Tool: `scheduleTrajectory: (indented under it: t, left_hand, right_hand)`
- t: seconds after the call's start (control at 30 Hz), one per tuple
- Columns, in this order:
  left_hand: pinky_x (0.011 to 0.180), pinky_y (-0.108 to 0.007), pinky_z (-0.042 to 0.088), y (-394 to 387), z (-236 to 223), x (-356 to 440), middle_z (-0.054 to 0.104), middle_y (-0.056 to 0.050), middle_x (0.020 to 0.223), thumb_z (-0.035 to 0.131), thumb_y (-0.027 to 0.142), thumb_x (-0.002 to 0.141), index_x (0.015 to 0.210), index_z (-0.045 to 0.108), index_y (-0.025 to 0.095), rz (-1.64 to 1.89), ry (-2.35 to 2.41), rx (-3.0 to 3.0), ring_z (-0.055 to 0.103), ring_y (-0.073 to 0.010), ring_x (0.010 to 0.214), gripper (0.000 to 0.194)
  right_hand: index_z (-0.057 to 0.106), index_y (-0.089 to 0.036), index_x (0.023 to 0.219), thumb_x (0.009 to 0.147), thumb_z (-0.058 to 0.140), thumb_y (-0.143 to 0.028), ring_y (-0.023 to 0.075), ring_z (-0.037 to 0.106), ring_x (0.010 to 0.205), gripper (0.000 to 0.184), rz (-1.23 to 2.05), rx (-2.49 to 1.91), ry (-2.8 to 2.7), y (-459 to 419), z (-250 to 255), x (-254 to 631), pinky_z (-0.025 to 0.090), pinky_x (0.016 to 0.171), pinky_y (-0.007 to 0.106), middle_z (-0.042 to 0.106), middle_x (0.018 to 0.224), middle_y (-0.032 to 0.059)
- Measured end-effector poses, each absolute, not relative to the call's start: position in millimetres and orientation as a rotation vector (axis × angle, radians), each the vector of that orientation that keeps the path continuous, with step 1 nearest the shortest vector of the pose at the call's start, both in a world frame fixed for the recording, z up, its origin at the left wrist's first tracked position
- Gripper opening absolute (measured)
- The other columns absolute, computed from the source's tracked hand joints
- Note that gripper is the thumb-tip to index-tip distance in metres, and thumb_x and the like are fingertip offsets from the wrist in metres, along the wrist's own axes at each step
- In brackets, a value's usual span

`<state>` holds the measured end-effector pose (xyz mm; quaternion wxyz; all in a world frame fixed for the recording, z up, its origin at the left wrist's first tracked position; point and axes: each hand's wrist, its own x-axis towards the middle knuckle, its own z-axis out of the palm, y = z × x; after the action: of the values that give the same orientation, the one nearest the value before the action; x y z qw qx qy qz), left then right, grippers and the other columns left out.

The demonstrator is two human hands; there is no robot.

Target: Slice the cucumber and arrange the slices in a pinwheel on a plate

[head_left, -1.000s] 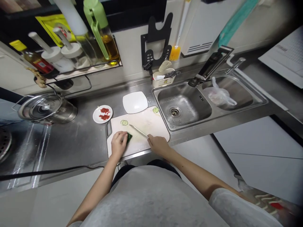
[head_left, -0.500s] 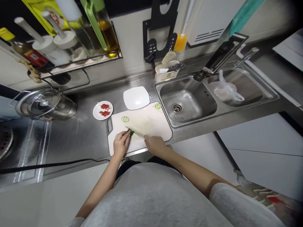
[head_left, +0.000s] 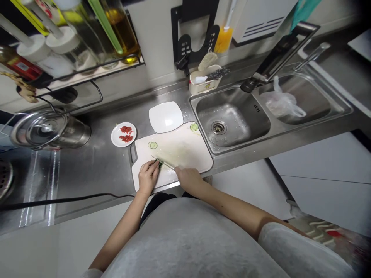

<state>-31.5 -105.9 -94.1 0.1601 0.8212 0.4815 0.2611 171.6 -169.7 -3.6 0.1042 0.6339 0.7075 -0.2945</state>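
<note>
My left hand [head_left: 148, 175] presses a dark green piece of cucumber [head_left: 160, 165] onto the white cutting board [head_left: 188, 150], its fingers closed over it and hiding most of it. In my right hand [head_left: 188, 178] is the handle of a knife [head_left: 167, 164]. The blade lies across the cucumber piece, right beside my left fingertips. Two thin cucumber slices [head_left: 152, 145] overlap on the board above my left hand. More pale green slices [head_left: 194, 127] sit at the board's far right corner.
Behind the board stands a white square plate [head_left: 165, 117]; left of it, a small plate [head_left: 116, 136] holds chopped red bits. A steel pot [head_left: 77, 133] is farther left. To the right is a sink [head_left: 232, 127], with a plastic bag [head_left: 284, 103] in the second basin. Bottles line a rack [head_left: 95, 73].
My right hand has brought the knife left and down, from beside the cucumber piece to across it. My left hand keeps its hold. The whole view has shifted a little.
</note>
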Motion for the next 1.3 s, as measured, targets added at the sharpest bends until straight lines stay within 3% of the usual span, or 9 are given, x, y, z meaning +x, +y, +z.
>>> scheduleTrajectory:
  t: [0.47,1.3]
  left_hand:
    - [0.091,-0.035,0.048,-105.2,-93.6,-31.9,0.067,-0.008,0.104,0.052,0.028,0.09,0.099,0.071,0.023,0.734,1.365,2.36,0.061,-0.0188,0.099,0.022]
    - [0.089,-0.035,0.049,-102.7,-92.3,-30.8,0.069,-0.008,0.104,0.054,0.024,0.089,0.102,0.071,0.02,0.79,1.304,2.391,0.061,-0.0182,0.097,0.021]
  right_hand:
    - [0.053,-0.014,0.112,0.086,0.044,-0.009,0.0239,0.068,0.087,0.028,-0.957,1.844,2.125,-159.9,-7.0,170.3,0.048,0.072,0.031,0.07,0.085,0.013]
    - [0.057,-0.012,0.112,0.09,0.037,-0.011,0.0243,0.068,0.092,0.03,-0.977,1.757,2.15,-146.5,-9.6,176.5,0.05,0.074,0.033,0.07,0.091,0.0167]
